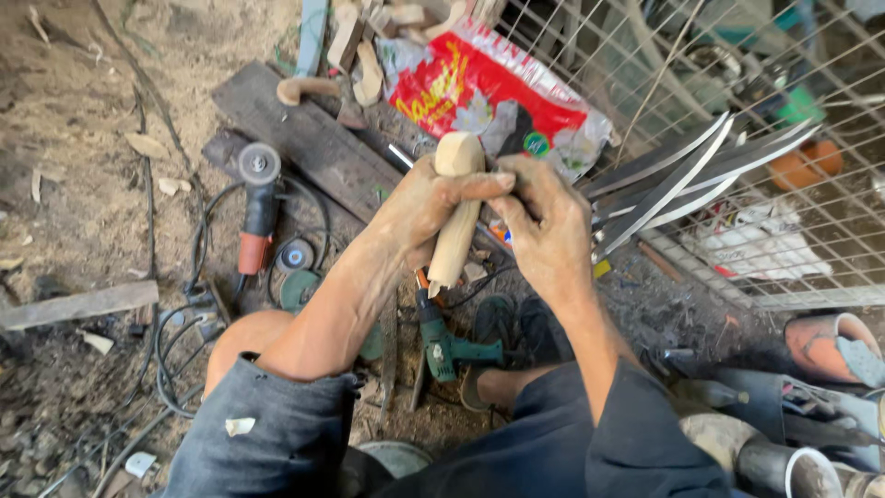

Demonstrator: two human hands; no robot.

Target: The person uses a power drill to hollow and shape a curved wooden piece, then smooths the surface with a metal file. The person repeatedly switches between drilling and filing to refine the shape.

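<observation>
Right below the hands, a green power drill [441, 346] is lying on the dirt between the knees. Just above it the left hand [419, 207] is gripping a pale wooden handle [455, 214] upright, fingers wrapped around its middle. The right hand [546, 231] is pressing against that same handle from the other side, fingers curled, though what it's pinching is hidden. Left of the hands an angle grinder [257, 205] is sitting on a dark plank [309, 138]. Past the hands, curved metal blades [682, 175] are leaning on a wire mesh [811, 240], next to a red-and-white bag [493, 92].
</observation>
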